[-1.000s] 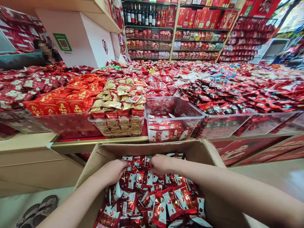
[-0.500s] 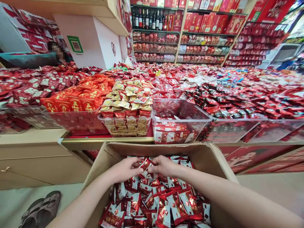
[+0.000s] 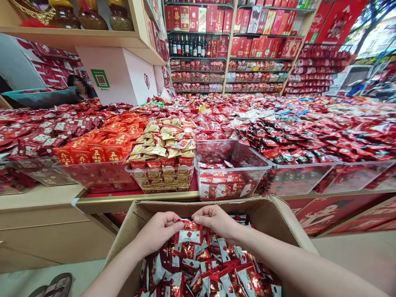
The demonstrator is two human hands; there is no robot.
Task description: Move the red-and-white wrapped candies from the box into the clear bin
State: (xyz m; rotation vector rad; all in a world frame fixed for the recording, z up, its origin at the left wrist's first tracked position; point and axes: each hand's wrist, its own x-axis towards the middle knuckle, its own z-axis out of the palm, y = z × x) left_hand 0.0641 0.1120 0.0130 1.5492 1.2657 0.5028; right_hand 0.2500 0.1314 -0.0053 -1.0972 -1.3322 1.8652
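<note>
Over an open cardboard box (image 3: 286,222) full of red and white wrapped packets (image 3: 216,272), both my hands pinch one red and white packet (image 3: 189,233). My left hand (image 3: 161,231) grips its left upper corner, with thumb and fingers pressed together. At the right upper corner, my right hand (image 3: 215,220) has its fingers closed on the same packet. Just beyond the box stands a clear bin (image 3: 232,169), partly filled with similar packets.
Beside that bin are a bin of durian packets (image 3: 163,175), a bin of orange-red packets (image 3: 95,173) and heaped dark red packets (image 3: 297,140). A person's head (image 3: 80,86) shows behind the counter at left. Sandals (image 3: 57,286) lie on the floor.
The packet between my hands is now lifted and lies flat to view, its white lower half showing. The camera has tilted up, so the shelves and counter sit lower in view.
</note>
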